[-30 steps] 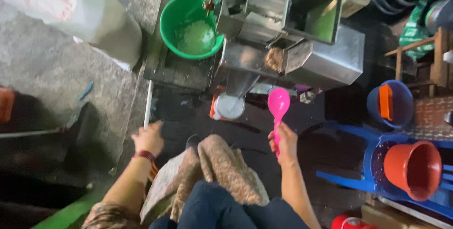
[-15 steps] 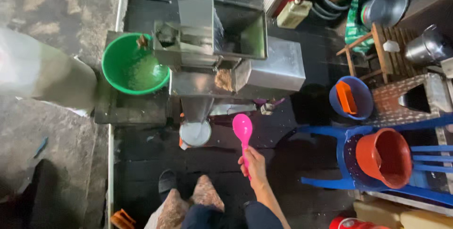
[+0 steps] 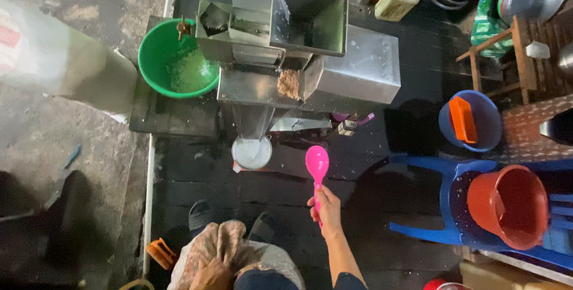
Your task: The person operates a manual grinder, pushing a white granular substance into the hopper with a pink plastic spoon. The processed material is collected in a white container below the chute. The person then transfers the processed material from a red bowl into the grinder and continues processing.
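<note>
Pink plastic spoon (image 3: 316, 164) upright, gripped by right hand (image 3: 326, 208) | left hand (image 3: 210, 275) on lap, fingers' state unclear | steel grinding machine (image 3: 298, 45) ahead, green bucket (image 3: 177, 65) beside it

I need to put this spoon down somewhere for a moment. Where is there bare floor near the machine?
Bare dark floor lies between the white container under the steel machine and the blue chair, just ahead of the right hand holding the pink spoon. It is crowded right of the chair, around the red bucket and blue bucket.
</note>
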